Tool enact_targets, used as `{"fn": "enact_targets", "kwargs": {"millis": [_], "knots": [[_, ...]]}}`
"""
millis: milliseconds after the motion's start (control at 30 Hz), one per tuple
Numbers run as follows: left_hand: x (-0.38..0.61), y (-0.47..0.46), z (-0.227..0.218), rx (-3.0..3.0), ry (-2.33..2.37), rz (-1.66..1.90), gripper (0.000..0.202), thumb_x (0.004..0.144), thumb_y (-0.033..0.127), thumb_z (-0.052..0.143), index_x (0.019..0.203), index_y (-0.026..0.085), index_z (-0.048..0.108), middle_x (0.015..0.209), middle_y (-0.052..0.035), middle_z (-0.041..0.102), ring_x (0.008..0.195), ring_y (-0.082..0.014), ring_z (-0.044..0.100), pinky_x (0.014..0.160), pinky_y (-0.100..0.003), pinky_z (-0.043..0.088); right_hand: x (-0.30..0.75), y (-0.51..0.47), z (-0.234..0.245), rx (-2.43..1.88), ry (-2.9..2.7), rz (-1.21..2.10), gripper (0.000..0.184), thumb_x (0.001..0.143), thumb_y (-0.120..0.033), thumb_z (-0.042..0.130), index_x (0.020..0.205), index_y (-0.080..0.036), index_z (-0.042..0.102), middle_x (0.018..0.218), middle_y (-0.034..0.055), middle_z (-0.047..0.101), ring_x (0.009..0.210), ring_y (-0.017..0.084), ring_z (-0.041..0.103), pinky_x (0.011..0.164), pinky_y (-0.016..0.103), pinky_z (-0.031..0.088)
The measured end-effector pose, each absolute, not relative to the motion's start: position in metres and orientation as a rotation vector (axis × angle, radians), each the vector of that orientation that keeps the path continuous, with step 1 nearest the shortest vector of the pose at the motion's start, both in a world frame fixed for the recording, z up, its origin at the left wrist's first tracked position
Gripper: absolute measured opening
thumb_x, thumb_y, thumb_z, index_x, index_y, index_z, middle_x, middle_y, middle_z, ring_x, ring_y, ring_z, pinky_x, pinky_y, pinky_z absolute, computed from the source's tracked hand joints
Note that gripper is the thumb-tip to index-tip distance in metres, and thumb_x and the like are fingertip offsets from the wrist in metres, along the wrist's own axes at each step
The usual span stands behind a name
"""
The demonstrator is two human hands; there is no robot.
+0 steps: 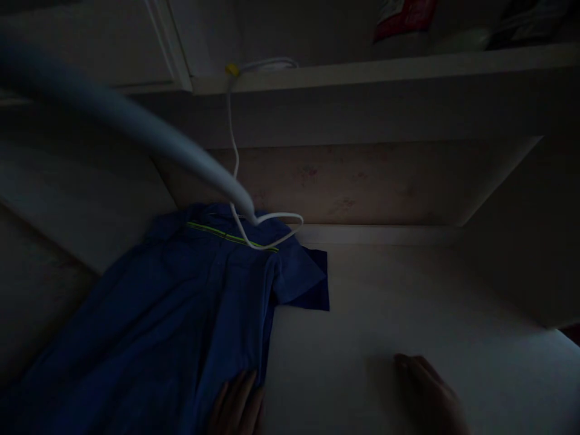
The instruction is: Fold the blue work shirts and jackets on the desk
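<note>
The blue shirt (190, 302) lies spread on the left part of the desk (385, 302), collar toward the far edge. The left hand (238, 406) rests on it at the near edge, fingers flat and open. The right hand (430, 393) lies open on bare desk nearby; a white cord (233, 151) hangs over the collar.

I see my left hand (238, 403) and right hand (430, 396) bare; behind the fingers, the frame cuts off both wrists.

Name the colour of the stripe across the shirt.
Yellow-green stripe on the blue shirt, head view.
</note>
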State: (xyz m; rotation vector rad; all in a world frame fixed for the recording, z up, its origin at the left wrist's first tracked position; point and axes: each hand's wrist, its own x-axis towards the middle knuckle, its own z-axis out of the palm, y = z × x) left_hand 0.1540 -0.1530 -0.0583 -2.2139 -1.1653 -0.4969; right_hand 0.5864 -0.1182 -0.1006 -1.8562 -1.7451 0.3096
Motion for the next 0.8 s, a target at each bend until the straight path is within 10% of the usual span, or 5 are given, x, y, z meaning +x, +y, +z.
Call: {"fn": "enact_targets", "kwargs": {"millis": [800], "knots": [[0.189, -0.158, -0.055, -2.258, -1.736, -0.404, 0.032, 0.086, 0.02, 0.056, 0.113, 0.032, 0.07, 0.116, -0.0016, 0.07, 0.105, -0.0217, 0.059, 0.093, -0.04, 0.042, 0.559, -0.108, -0.073, -2.18, -1.824, 0.293, 0.042, 0.098, -0.045, 0.031, 0.116, -0.033, 0.067, 0.12, 0.0034, 0.068, 0.084, 0.02, 0.07, 0.064, 0.029, 0.051]]}}
